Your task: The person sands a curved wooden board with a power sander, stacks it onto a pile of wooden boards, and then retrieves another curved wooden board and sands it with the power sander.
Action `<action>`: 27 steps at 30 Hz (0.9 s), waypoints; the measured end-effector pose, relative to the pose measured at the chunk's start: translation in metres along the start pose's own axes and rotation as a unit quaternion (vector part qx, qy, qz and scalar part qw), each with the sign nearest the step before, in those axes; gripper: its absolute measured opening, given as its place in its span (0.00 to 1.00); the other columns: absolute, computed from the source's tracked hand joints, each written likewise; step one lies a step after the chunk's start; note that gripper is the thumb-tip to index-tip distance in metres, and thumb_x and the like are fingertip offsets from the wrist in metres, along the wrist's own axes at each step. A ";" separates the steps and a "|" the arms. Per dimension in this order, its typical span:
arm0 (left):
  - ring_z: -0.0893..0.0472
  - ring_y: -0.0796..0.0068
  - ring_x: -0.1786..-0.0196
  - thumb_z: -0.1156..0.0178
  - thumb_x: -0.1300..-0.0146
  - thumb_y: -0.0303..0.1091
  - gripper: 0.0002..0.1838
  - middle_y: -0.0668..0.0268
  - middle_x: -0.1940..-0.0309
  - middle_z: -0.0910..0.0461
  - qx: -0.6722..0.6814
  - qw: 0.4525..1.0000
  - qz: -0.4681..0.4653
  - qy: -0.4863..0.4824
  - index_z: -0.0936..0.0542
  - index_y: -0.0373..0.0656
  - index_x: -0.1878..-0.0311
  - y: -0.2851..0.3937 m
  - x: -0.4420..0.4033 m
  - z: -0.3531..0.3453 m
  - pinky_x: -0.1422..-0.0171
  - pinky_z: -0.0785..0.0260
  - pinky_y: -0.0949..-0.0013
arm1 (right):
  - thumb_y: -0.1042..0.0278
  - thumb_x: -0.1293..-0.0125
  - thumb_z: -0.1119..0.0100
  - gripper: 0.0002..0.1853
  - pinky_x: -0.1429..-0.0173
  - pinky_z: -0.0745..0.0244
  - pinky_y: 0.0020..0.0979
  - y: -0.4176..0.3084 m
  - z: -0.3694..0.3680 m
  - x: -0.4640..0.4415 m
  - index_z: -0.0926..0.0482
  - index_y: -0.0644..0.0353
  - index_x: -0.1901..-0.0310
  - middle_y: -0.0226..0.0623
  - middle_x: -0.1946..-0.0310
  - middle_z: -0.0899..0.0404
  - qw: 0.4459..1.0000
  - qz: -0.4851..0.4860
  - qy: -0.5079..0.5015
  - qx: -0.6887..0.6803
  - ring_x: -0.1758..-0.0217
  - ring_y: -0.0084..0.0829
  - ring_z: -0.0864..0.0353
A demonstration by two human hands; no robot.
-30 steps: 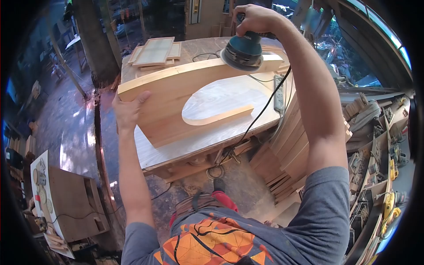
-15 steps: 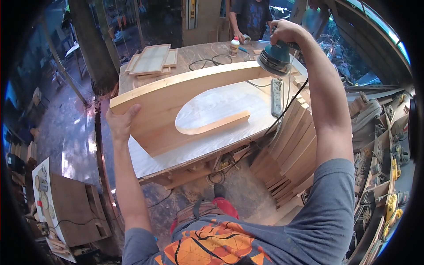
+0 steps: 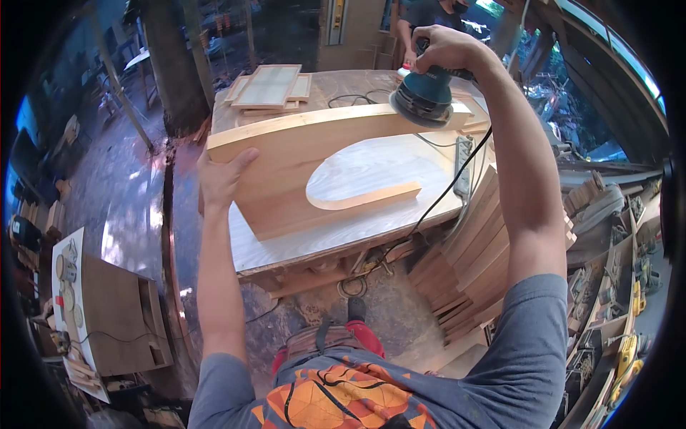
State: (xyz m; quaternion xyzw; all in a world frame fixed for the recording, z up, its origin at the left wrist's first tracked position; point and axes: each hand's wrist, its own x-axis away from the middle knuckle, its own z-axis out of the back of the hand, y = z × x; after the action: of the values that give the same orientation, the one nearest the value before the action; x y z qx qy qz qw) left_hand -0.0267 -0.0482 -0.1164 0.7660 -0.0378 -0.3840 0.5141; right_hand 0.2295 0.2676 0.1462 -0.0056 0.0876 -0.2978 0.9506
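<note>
The left grip clasps the board at its left end; the right grip grasps the sander near the right end.

— The wearer shows one bare left hand, one bare right hand!
— And one teal round-based power sander, one pale curved wooden board!
— Plus one long grey power strip!

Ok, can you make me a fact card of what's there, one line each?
Left grip: holds the left end of a wooden piece
Right grip: holds a power sander
Sander spot: at the wooden piece's curved top edge
Below the wooden piece: pale board
Bench, back left: stacked framed panels
Bench, right: power strip
Far side: another person
</note>
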 end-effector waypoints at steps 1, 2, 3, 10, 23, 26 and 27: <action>0.13 0.74 0.49 0.14 0.45 0.29 0.31 0.61 0.50 0.11 0.017 1.000 -0.011 -0.002 0.17 0.32 0.39 -0.002 -0.001 0.000 0.41 0.17 0.67 | 0.58 0.57 0.22 0.30 0.49 0.18 0.40 -0.013 -0.001 -0.002 0.17 0.57 0.48 0.43 0.56 0.13 1.000 0.008 -0.001 0.001 0.52 0.39 0.12; 0.13 0.74 0.49 0.14 0.45 0.29 0.31 0.61 0.50 0.11 0.013 1.000 -0.012 0.006 0.17 0.32 0.39 -0.004 -0.002 0.001 0.41 0.17 0.67 | 0.57 0.57 0.22 0.31 0.48 0.18 0.40 -0.027 -0.001 -0.005 0.17 0.57 0.47 0.43 0.55 0.13 1.000 0.017 -0.011 0.007 0.52 0.40 0.12; 0.13 0.73 0.48 0.16 0.44 0.27 0.30 0.60 0.48 0.11 -0.007 1.000 -0.029 -0.002 0.17 0.32 0.39 -0.007 -0.003 0.003 0.39 0.17 0.66 | 0.56 0.57 0.22 0.32 0.47 0.18 0.40 -0.040 -0.002 -0.006 0.17 0.57 0.47 0.42 0.54 0.13 0.999 0.025 -0.021 0.013 0.51 0.41 0.12; 0.11 0.73 0.52 0.13 0.47 0.32 0.33 0.59 0.51 0.10 0.017 1.000 0.009 -0.008 0.18 0.31 0.40 0.025 0.005 -0.005 0.45 0.15 0.66 | 0.53 0.55 0.21 0.32 0.45 0.18 0.42 -0.142 -0.008 -0.007 0.16 0.54 0.46 0.47 0.52 0.13 0.989 0.150 -0.002 0.017 0.49 0.44 0.12; 0.15 0.73 0.45 0.12 0.50 0.31 0.36 0.64 0.47 0.14 -0.105 0.994 0.037 -0.001 0.19 0.37 0.38 0.034 0.004 0.001 0.37 0.20 0.65 | 0.53 0.49 0.25 0.37 0.36 0.17 0.45 -0.313 -0.023 -0.038 0.16 0.62 0.36 0.50 0.40 0.13 0.947 0.317 -0.039 0.034 0.39 0.50 0.13; 0.15 0.74 0.44 0.13 0.50 0.28 0.37 0.64 0.46 0.13 -0.087 0.995 0.041 0.005 0.22 0.37 0.37 0.049 0.006 -0.004 0.37 0.20 0.66 | 0.52 0.49 0.26 0.39 0.36 0.17 0.45 -0.309 -0.022 -0.040 0.17 0.65 0.36 0.50 0.40 0.13 0.949 0.311 -0.041 0.034 0.38 0.49 0.13; 0.15 0.74 0.43 0.14 0.49 0.27 0.37 0.63 0.44 0.13 -0.083 0.996 0.031 0.007 0.22 0.37 0.36 0.050 0.006 -0.006 0.36 0.20 0.67 | 0.52 0.49 0.25 0.38 0.36 0.17 0.45 -0.296 -0.025 -0.049 0.17 0.64 0.36 0.50 0.40 0.13 0.954 0.296 -0.032 0.035 0.38 0.49 0.13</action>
State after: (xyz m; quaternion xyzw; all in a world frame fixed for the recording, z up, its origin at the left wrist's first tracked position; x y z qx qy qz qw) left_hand -0.0024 -0.0699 -0.0781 0.7219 -0.0262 -0.3642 0.5878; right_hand 0.0183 0.0529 0.1486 0.0444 0.0445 -0.0053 0.9980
